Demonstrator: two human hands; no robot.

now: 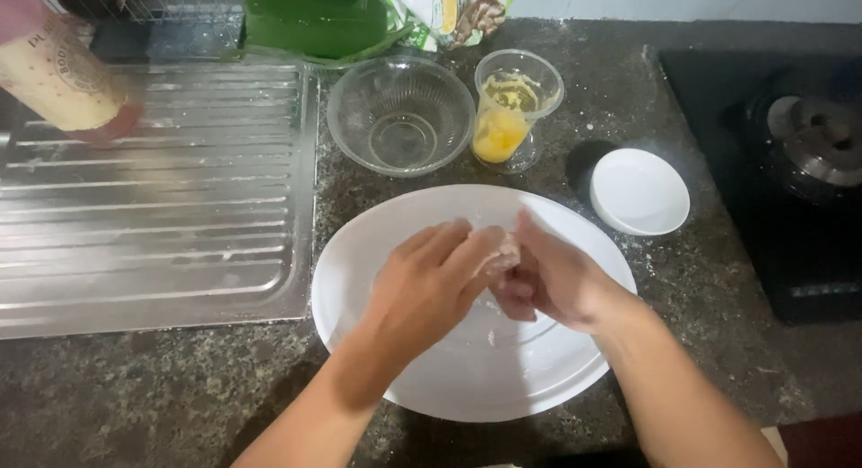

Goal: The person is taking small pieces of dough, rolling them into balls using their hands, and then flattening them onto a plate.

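My left hand (429, 284) and my right hand (549, 275) meet over a large white plate (485, 378) on the dark stone counter. Between their fingers is a small pale lump of dough (503, 250), pressed by both hands; most of it is hidden by my fingers. Bits of flour lie on the plate under the hands.
Behind the plate stand an empty glass bowl (400, 115), a clear cup with yellow beaten egg (514, 110) and a small white dish (639, 192). A steel drainboard (153, 198) lies left with a bottle (61, 73) on it. A black stove (790, 163) stands right.
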